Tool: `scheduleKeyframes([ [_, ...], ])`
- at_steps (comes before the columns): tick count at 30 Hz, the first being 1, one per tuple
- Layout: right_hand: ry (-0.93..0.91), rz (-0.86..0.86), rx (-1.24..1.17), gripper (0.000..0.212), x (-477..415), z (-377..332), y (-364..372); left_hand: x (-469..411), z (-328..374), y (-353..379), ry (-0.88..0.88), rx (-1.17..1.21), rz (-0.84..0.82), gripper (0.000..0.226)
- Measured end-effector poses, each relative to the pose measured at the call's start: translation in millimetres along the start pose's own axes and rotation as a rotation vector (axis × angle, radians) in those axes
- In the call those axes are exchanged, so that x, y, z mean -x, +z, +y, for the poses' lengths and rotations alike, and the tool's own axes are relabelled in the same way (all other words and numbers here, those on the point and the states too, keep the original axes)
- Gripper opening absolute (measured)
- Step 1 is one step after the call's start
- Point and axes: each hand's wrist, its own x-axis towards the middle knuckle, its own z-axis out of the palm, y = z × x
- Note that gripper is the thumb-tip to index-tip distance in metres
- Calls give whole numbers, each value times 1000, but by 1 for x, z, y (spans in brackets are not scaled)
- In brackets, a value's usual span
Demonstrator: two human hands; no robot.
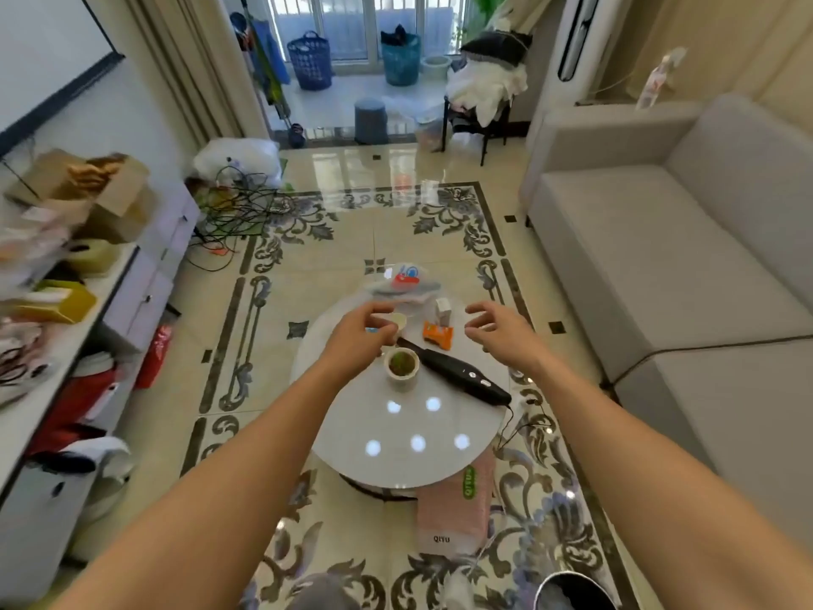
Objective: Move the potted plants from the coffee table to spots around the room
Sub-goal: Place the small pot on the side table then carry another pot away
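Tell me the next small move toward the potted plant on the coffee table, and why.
Probably draw the left hand back and down onto the white pot and grip it by the rim. The pot stands upright and untouched on the round table, just nearer than that hand. The right hand hovers empty beyond the black handheld device, farther from the pot.

Round white glossy coffee table (352, 433). Approx. mid-top, twd the left edge: small potted plant (401, 367), upright in a pale pot. Just right of it, a long black handheld gadget (457, 377) lies diagonally (its cord trails off the right edge). Behind these: orange packet (437, 335), small white box (443, 311), pale cup (399, 320), partly hidden. Far edge: crumpled plastic bag (404, 281). Lamp reflections dot the near half.
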Motion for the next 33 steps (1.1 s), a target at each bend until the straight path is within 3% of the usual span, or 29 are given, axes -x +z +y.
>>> scheduleKeyframes([
  [5,32,46,-10,45,-53,-1,45,-62,-39,-32,-39,4,-7,26],
  [14,311,231,-55,50,-114,21,137,-175,-121,-55,-69,-61,-280,38],
  [23,434,231,-43,57,-151,122,211,-248,-224,-10,-151,-90,-361,49],
  [29,461,208,-71,80,-207,213,278,-302,-312,45,-148,-187,-366,63],
  [33,444,117,-120,113,-238,256,315,-327,-360,77,-126,-270,-432,83],
])
